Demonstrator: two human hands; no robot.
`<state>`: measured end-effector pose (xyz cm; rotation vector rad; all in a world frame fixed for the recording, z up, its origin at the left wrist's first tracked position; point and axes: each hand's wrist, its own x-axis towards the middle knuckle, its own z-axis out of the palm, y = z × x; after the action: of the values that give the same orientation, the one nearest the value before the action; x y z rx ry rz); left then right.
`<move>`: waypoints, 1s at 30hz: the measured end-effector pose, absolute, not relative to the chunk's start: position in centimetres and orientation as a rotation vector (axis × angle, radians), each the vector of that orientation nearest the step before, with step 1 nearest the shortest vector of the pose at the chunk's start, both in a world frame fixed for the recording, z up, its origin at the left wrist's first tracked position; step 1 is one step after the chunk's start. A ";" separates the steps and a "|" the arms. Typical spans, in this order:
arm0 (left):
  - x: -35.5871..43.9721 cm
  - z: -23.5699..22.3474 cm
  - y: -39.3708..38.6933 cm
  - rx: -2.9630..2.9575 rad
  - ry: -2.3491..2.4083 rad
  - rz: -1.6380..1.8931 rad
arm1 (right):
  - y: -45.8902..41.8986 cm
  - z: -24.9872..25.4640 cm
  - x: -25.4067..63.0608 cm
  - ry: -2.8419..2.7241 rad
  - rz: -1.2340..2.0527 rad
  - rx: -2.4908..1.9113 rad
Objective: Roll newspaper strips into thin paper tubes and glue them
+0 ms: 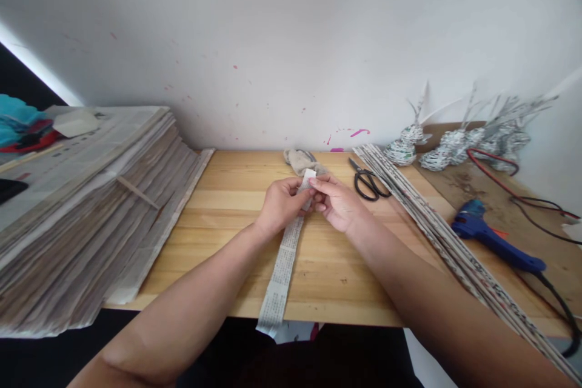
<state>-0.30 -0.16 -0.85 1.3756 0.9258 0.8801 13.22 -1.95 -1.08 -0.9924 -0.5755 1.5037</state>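
A long, narrow newspaper strip (282, 267) runs from my fingers down past the front edge of the wooden table. My left hand (284, 205) pinches it near its upper end, thumb across the paper. At the same end my right hand (335, 199) grips the strip's edge between thumb and fingers. The strip's pale tip sticks up between both hands. Just behind them lies a crumpled beige cloth (300, 160). Black-handled scissors (367, 183) rest to the right of my right hand.
A tall newspaper stack (136, 194) fills the table's left side. Several rolled paper sticks (436, 230) lie diagonally on the right. Beyond them are a blue glue gun (495, 239) with its cord and several woven paper figures (404, 145) near the wall.
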 end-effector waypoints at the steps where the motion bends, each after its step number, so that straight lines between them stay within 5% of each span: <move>1: -0.3 -0.8 -0.1 1.370 0.930 0.868 | -1.9 -1.1 13.2 -0.567 1.513 -0.980; 16: -0.8 0.0 0.4 1.179 0.978 0.761 | -1.9 -0.6 15.1 -1.066 1.294 -1.245; 30: -0.7 -0.9 0.5 1.204 0.961 0.701 | -1.8 -1.0 14.1 -0.921 1.249 -1.248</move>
<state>-0.74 0.51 -0.91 1.2039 0.9613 0.7007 14.14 -1.75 -0.98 -1.2481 -0.9214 1.2488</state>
